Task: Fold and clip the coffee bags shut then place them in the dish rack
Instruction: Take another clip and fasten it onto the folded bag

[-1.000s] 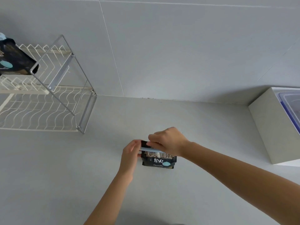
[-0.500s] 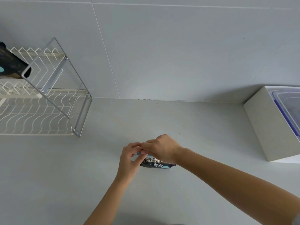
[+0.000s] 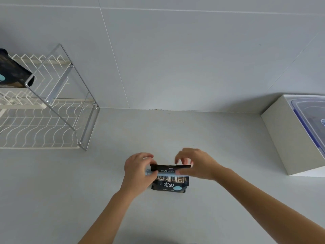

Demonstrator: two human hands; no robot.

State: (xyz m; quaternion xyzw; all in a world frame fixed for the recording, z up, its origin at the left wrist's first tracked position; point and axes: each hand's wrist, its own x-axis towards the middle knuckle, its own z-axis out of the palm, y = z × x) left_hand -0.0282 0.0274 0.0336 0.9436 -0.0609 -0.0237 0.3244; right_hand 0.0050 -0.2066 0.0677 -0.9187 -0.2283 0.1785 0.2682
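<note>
One black coffee bag [image 3: 13, 74] already sits on the upper tier of the white wire dish rack [image 3: 44, 131] at the far left, though the picture's edge cuts it off and I cannot see whether it carries a clip. The second coffee bag [image 3: 169, 183] stands on the table [image 3: 219, 155] near the middle, well apart from the rack, with its top flap turned over and a pale blue clip [image 3: 167, 172] laid across the fold. The left hand [image 3: 138, 171] has its grip closed on the clip's left end and that corner of the bag, while the right hand [image 3: 195, 164] pinches the clip's right end with the thumb below, its other fingers curled loosely above the bag's top edge. By my judgement this bag is in the clipping step: the fold looks made, but whether the clip is fully snapped shut is not clear. What remains, then, is to finish the clip and carry this bag across to the rack beside the first; no further bags show on the table.
</note>
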